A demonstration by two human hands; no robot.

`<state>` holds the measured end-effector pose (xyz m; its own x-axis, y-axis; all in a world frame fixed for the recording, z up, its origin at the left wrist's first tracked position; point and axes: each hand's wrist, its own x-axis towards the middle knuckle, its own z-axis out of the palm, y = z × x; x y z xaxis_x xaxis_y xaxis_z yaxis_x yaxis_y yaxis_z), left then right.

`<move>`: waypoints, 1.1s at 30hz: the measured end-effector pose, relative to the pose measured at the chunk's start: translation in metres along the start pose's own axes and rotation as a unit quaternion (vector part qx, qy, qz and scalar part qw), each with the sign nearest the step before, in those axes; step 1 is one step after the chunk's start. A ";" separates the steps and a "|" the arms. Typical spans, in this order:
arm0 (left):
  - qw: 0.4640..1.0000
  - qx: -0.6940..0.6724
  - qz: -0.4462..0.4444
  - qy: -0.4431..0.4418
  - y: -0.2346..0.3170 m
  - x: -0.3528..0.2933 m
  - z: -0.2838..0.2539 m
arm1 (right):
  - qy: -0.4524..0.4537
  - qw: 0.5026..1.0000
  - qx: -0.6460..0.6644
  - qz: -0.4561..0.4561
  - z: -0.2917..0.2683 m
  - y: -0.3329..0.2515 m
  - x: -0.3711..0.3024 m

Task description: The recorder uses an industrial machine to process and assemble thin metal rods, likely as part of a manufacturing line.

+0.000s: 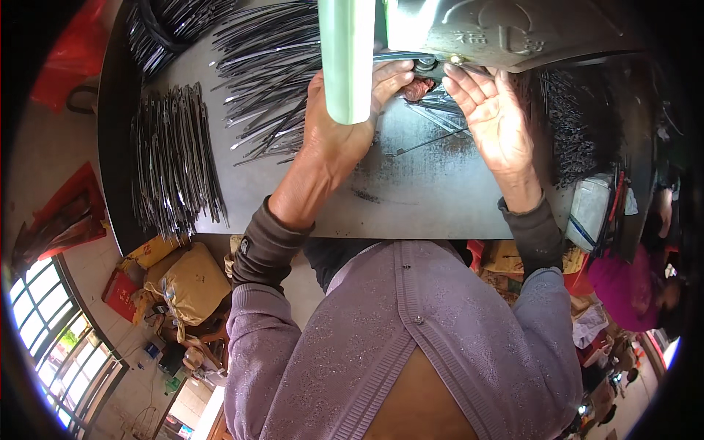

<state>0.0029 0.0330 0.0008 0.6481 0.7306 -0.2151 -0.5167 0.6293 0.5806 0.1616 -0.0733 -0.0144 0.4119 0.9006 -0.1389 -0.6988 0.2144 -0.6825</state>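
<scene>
- Left hand (pixel 337 128): fingers are reaching right under the pale cover (pixel 345 66); cover is hiding the thumb side, so can't tell how tight that grip is.
- Right hand (pixel 499 128): palm is facing up, fingers spreading wide; can't tell if fingertips are touching the dark plate (pixel 513 33) just above.
- Narrow strip (pixel 403 56): is running just beyond the left fingertips, toward the gap between hands.
- Reddish-brown coil (pixel 418 89): is sitting between the hands, near left fingertips.
- Thin rods (pixel 440 121): are lying loose just left of the right palm.
- Room: cover and plate edges are crowding the fingers; bare tabletop (pixel 433 202) is opening nearer the body, between forearms, ending at its front edge.
- Left hand's outer side: strip bundles (pixel 268 81) are crowding close.
- Right hand's outer side: small dark pieces (pixel 568 132) are heaping up; white case (pixel 590 209) is sitting beyond the right wrist.
</scene>
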 end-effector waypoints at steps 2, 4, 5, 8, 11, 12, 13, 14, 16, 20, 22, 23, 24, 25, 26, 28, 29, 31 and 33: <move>1.000 -0.002 -0.017 0.010 0.000 0.000 -0.003 | 0.009 1.000 -0.018 -0.005 0.000 0.001 0.000; 1.000 0.018 -0.018 0.016 0.000 -0.001 -0.004 | 0.018 0.999 -0.031 -0.011 0.002 0.002 -0.002; 0.999 0.038 -0.009 0.017 -0.002 -0.001 -0.003 | 0.023 0.999 -0.037 -0.014 0.005 0.001 -0.003; 0.997 0.071 0.014 0.034 -0.001 -0.003 0.002 | 0.024 0.999 -0.030 -0.018 0.007 0.003 -0.003; 0.997 0.071 0.025 0.034 0.001 -0.005 0.007 | 0.016 0.999 -0.038 -0.031 0.011 -0.001 -0.007; 0.997 0.068 0.027 0.032 0.002 -0.006 0.007 | 0.013 0.998 -0.044 -0.035 0.012 -0.003 -0.008; 0.997 0.069 0.025 0.028 0.002 -0.005 0.006 | 0.015 0.999 -0.038 -0.028 0.011 -0.002 -0.007; 0.997 0.069 0.024 0.023 0.001 -0.003 0.005 | 0.015 0.999 -0.033 -0.022 0.009 -0.002 -0.005; 0.997 0.069 0.026 0.017 0.001 -0.001 0.002 | 0.038 0.999 -0.011 -0.016 0.007 0.001 -0.002; 0.997 0.067 0.031 0.023 0.000 0.000 -0.001 | 0.031 0.999 -0.014 -0.011 0.007 0.003 0.000; 0.996 0.080 0.043 0.021 -0.003 0.003 -0.001 | 0.035 0.999 -0.023 -0.009 0.008 0.002 -0.001; 0.995 0.089 0.042 0.020 -0.002 0.002 0.000 | 0.037 0.999 -0.021 -0.008 0.007 0.002 -0.001; 0.994 0.097 0.042 0.020 -0.002 0.000 0.000 | 0.040 0.999 -0.019 -0.008 0.006 0.003 0.000; 0.993 0.106 0.041 0.019 -0.002 0.000 0.000 | 0.043 0.999 -0.017 -0.008 0.005 0.003 0.000; 0.994 0.101 0.042 0.021 -0.002 -0.001 0.000 | -0.003 1.000 -0.003 -0.020 0.001 0.005 0.000; 0.995 0.092 0.043 0.025 -0.003 0.001 0.000 | 0.024 0.999 -0.017 -0.012 0.001 0.003 0.000; 0.995 0.088 0.044 0.027 -0.003 0.002 -0.001 | 0.037 0.999 -0.023 -0.009 0.002 0.002 0.000; 0.993 0.109 0.035 0.010 0.001 0.007 -0.005 | 0.029 0.999 -0.019 0.006 -0.001 0.002 0.001; 0.992 0.123 0.025 -0.006 0.002 0.011 -0.009 | 0.034 0.999 -0.008 0.029 0.001 -0.002 0.000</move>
<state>0.0041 0.0448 -0.0071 0.6326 0.7549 -0.1734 -0.3969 0.5081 0.7644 0.1618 -0.0735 -0.0123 0.4097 0.8838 -0.2259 -0.7133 0.1560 -0.6832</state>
